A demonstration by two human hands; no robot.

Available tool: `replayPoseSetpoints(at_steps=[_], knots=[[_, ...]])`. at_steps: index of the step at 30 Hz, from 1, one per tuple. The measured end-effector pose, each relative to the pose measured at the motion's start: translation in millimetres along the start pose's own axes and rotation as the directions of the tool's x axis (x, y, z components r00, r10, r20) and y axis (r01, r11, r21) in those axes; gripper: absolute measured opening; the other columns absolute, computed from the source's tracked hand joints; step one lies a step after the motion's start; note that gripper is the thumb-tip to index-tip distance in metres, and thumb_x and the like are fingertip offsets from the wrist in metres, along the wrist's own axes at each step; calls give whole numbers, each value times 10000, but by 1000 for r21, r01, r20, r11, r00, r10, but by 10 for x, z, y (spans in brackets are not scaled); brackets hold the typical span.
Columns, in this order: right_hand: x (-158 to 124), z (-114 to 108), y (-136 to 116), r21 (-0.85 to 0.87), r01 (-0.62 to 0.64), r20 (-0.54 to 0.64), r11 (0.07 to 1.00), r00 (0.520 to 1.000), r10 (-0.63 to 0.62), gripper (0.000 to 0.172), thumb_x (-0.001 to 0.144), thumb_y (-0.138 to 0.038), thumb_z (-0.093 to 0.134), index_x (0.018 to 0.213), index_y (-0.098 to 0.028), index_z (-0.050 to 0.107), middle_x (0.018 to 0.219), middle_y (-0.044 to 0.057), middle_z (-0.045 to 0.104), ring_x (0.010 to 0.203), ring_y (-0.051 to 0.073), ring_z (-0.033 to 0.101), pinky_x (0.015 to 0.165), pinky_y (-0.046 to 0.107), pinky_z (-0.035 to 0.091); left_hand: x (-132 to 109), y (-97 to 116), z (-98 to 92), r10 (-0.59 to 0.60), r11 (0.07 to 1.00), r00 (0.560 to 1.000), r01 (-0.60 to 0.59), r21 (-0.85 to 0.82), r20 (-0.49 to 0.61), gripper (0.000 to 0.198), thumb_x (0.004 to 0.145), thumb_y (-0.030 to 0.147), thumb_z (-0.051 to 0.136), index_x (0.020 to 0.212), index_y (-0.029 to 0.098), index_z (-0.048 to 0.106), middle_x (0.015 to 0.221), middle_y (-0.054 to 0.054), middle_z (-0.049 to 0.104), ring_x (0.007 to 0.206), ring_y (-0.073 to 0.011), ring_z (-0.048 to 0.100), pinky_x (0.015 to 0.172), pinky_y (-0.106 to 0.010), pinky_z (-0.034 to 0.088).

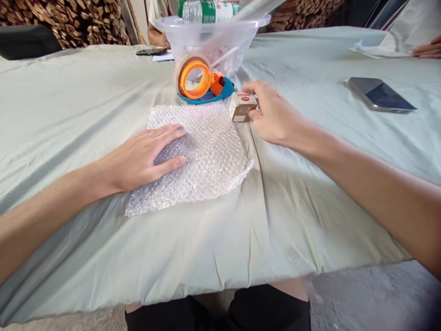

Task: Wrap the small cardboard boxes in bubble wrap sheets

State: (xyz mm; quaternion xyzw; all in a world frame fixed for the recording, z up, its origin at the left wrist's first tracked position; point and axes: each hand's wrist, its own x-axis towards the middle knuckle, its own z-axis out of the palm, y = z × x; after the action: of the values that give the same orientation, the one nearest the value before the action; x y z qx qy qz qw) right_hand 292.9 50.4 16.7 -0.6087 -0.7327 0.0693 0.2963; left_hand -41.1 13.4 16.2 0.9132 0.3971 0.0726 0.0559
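Observation:
A sheet of bubble wrap [213, 156] lies flat on the cloth-covered table in front of me. My left hand [151, 154] rests on its left part, fingers stretched out and thumb apart. Just past the sheet's far right corner, my right hand [270, 112] grips a small brown and white cardboard box [243, 108] between thumb and fingers. The box's right end is hidden by the fingers. Close to the box's left stands an orange and blue tape dispenser [196, 82] with a roll of tape on it.
Behind the dispenser sits a clear plastic tub [213, 39] with a green-labelled bottle [206, 11] on top. One phone [381, 94] lies at the right, another phone [151, 51] at the back left. Another person's hand [429, 48] rests at the far right beside clear plastic.

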Motion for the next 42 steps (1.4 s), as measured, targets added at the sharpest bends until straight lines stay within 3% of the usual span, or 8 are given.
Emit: replayPoseSetpoints(at_steps=[4, 7, 10, 14, 19, 27, 36, 42], knots=[[-124, -78, -191, 44, 114, -111, 993, 988, -109, 703, 937, 7, 556, 1562, -316, 554, 1829, 109, 510, 1758, 249, 427, 1491, 509, 287, -10, 22, -12, 5, 1000, 1000, -6, -19, -21, 829, 1129, 751, 411, 1700, 164, 543, 1895, -187, 424, 1780, -434, 393, 1453, -649, 340], [-244, -125, -342, 100, 335, -188, 937, 931, -313, 479, 1020, -78, 567, 1395, -358, 673, 1751, 27, 626, 1729, 204, 482, 1470, 459, 361, -6, 45, -9, -1, 999, 998, -2, -52, -56, 829, 1127, 797, 394, 1607, 150, 593, 1823, -214, 513, 1728, -469, 462, 1427, -671, 372], [-328, -98, -401, 157, 469, -84, 869, 883, -461, 255, 1080, -236, 650, 1297, -315, 757, 1685, 47, 703, 1631, 267, 613, 1423, 500, 441, 10, 63, -8, -21, 997, 998, 15, -80, -64, 907, 1110, 848, 368, 1611, 122, 578, 1758, -230, 574, 1640, -483, 554, 1395, -662, 418], [-330, 15, -321, 190, 485, 98, 854, 856, -508, 420, 1043, -358, 745, 1462, -336, 761, 1706, 23, 689, 1641, 381, 599, 1400, 622, 462, 15, 78, -28, -71, 992, 997, 68, -104, -30, 1056, 1066, 896, 387, 1741, 88, 461, 1738, -233, 595, 1556, -467, 627, 1379, -636, 457], [-241, 98, -190, 193, 441, 280, 877, 831, -480, 481, 1038, -520, 759, 1486, -348, 791, 1663, 49, 725, 1580, 448, 637, 1396, 689, 459, -9, 22, -26, -115, 972, 992, 122, -200, 45, 989, 1122, 892, 70, 1858, 278, 313, 1962, -81, 306, 1833, -420, 266, 1492, -691, 214], [-245, 94, -235, 240, 338, 273, 910, 876, -397, 314, 988, -527, 848, 1285, -428, 837, 1593, -11, 757, 1592, 433, 615, 1444, 714, 410, -7, -91, -4, -63, 996, 989, 72, -59, 134, 1044, 1087, 951, 234, 1910, 312, 168, 2005, -36, 118, 1862, -420, 4, 1517, -652, 22], [-235, 110, -234, 207, 362, 223, 909, 887, -404, 179, 985, -497, 868, 1146, -434, 823, 1611, -5, 722, 1591, 421, 610, 1451, 710, 391, -17, 22, -58, -46, 999, 999, 46, -18, 13, 903, 1128, 829, 377, 1833, 265, 382, 1944, -81, 343, 1851, -421, 209, 1513, -661, 155], [-239, -60, -308, 24, 412, -86, 911, 909, -409, 259, 1109, -311, 680, 1345, -354, 779, 1703, 43, 665, 1675, 331, 546, 1440, 563, 402, -32, 185, -142, -52, 999, 986, 50, -18, -159, 569, 1180, 601, 417, 1556, 231, 630, 1673, -91, 674, 1593, -366, 601, 1411, -568, 407]])
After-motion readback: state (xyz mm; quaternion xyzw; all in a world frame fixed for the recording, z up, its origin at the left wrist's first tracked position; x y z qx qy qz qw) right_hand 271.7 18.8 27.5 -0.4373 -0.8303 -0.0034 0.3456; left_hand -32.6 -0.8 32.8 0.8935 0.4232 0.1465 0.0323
